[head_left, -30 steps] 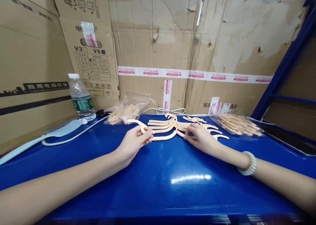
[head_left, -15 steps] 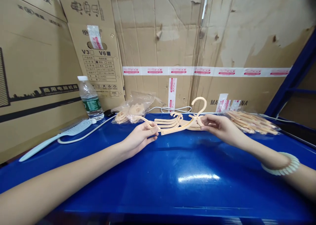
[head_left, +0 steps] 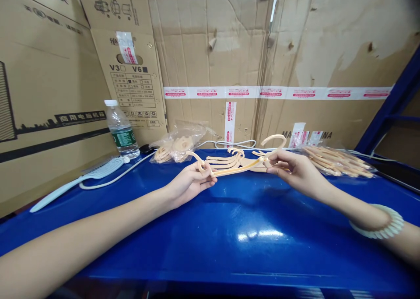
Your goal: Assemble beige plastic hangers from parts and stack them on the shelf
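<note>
Since a second ago, the beige plastic hanger with curved hook (head_left: 241, 168) is up off the glossy blue tabletop (head_left: 229, 237); since half a second ago, its hook has tipped over sideways. Right hand (head_left: 295, 170) pinches the hanger by its hook end. Left hand (head_left: 193, 181) has fingers closed on a beige curved plastic piece (head_left: 193, 155), at the hanger's other end; can't tell if the two are joined. Hanger is between both hands, in front of a row of flat beige plastic hangers (head_left: 223, 160). Clear plastic bag of beige parts (head_left: 339, 161) lies beyond right hand.
</note>
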Demonstrator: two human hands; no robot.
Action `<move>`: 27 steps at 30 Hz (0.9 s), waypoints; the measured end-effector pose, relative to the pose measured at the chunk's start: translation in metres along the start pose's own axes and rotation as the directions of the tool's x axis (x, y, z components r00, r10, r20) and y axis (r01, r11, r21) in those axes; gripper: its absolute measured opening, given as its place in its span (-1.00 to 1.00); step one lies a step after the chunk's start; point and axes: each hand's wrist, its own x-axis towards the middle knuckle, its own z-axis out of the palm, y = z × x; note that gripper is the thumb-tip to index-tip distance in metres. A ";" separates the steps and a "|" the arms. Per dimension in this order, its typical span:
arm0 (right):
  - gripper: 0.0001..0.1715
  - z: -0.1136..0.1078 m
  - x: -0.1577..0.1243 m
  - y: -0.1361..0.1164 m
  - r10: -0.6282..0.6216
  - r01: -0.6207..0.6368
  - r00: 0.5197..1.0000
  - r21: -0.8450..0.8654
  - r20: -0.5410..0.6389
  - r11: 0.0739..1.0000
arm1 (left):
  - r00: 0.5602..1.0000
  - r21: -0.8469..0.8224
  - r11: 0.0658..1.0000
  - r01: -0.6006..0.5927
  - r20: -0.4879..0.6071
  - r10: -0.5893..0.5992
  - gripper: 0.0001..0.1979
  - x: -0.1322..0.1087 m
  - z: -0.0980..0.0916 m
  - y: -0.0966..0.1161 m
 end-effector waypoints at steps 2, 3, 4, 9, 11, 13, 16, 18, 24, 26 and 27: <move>-0.80 0.002 -0.002 -0.002 -0.039 0.038 0.999 -0.032 -0.020 0.999 | 0.999 0.029 0.999 -0.038 -0.017 0.039 -0.84 0.000 -0.002 -0.002; -0.82 0.003 -0.003 -0.004 -0.063 0.062 0.998 -0.047 -0.029 0.997 | 0.998 0.049 0.997 -0.057 -0.031 0.059 -0.84 0.001 -0.003 -0.003; -0.83 0.004 -0.004 -0.006 -0.088 0.085 0.995 -0.064 -0.039 0.994 | 0.996 0.069 0.995 -0.071 -0.051 0.075 -0.84 0.001 -0.005 -0.004; -0.86 0.010 -0.010 -0.017 -0.184 0.171 0.980 -0.150 -0.074 0.974 | 0.982 0.135 0.985 -0.108 -0.142 0.127 -0.84 0.002 -0.008 -0.006; -0.86 0.011 -0.012 -0.020 -0.185 0.173 0.980 -0.138 -0.077 0.975 | 0.975 0.150 0.980 -0.127 -0.165 0.152 -0.83 0.001 -0.007 -0.005; -0.84 0.012 -0.014 -0.023 -0.154 0.147 0.986 -0.104 -0.062 0.984 | 0.967 0.167 0.976 -0.139 -0.188 0.170 -0.82 -0.001 -0.004 -0.003; -0.83 0.012 -0.015 -0.025 -0.109 0.106 0.993 -0.062 -0.041 0.992 | 0.959 0.182 0.972 -0.150 -0.213 0.187 -0.81 -0.004 0.000 -0.001; -0.83 0.012 -0.015 -0.027 -0.090 0.088 0.994 -0.026 -0.057 0.996 | 0.954 0.173 0.973 -0.155 -0.229 0.193 -0.82 -0.005 0.002 -0.001; -0.69 0.014 -0.010 -0.029 0.077 -0.062 0.992 0.144 -0.100 0.988 | 0.936 0.169 0.964 -0.206 -0.255 0.245 -0.85 -0.005 0.005 0.000; -0.66 0.013 -0.009 -0.029 0.133 -0.114 0.986 0.167 -0.105 0.979 | 0.931 0.159 0.962 -0.221 -0.260 0.257 -0.84 -0.005 0.006 0.001; -0.65 0.012 -0.008 -0.029 0.152 -0.132 0.982 0.172 -0.110 0.976 | 0.928 0.151 0.963 -0.224 -0.269 0.259 -0.83 -0.005 0.007 0.001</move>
